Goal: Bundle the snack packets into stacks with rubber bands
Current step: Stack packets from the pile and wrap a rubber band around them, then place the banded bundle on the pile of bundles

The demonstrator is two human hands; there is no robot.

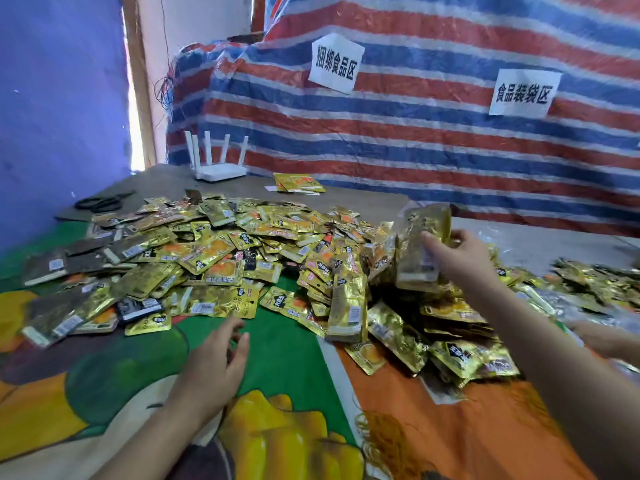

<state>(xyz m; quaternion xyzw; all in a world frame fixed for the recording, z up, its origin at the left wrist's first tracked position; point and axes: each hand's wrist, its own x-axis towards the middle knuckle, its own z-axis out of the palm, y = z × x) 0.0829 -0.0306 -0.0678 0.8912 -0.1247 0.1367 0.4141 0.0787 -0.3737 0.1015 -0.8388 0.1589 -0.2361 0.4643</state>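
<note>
Striped tarpaulin backs the counter. Your right hand grip pinches a packet stack above the pile, keeping edges aligned; left hand hovers spread, empty.

Work surface: a table covered by a printed cloth in green, orange and yellow. A large heap of gold packets lies directly on it, spreading left to right. Rubber bands lie loose on the orange part at the near edge. Farther back, on bare brown board: scissors, a white router, and a few yellow packets.
</note>
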